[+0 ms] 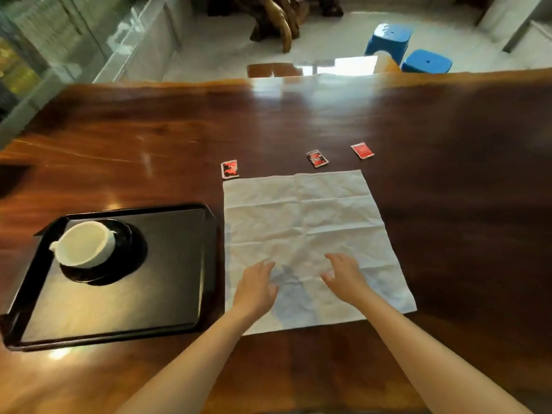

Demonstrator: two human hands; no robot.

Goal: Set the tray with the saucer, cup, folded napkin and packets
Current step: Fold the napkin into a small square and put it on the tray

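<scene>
A black tray (167,294) lies at the left on the wooden table. In its far left corner a white cup (85,245) stands on a black saucer (128,255). To the right of the tray a white napkin (301,222) is spread flat and unfolded, creased. Three red packets lie just beyond it: one at its far left corner (229,168), one in the middle (317,158), one further right (362,150). My left hand (257,286) and my right hand (343,274) hover over the napkin's near half, fingers spread, holding nothing.
The dark wooden table (448,174) stretches far to the right and back. Beyond its far edge are two blue stools (388,37) (427,61) on a pale floor, a carved wooden piece (277,19) and glass cabinets (44,46) at the left.
</scene>
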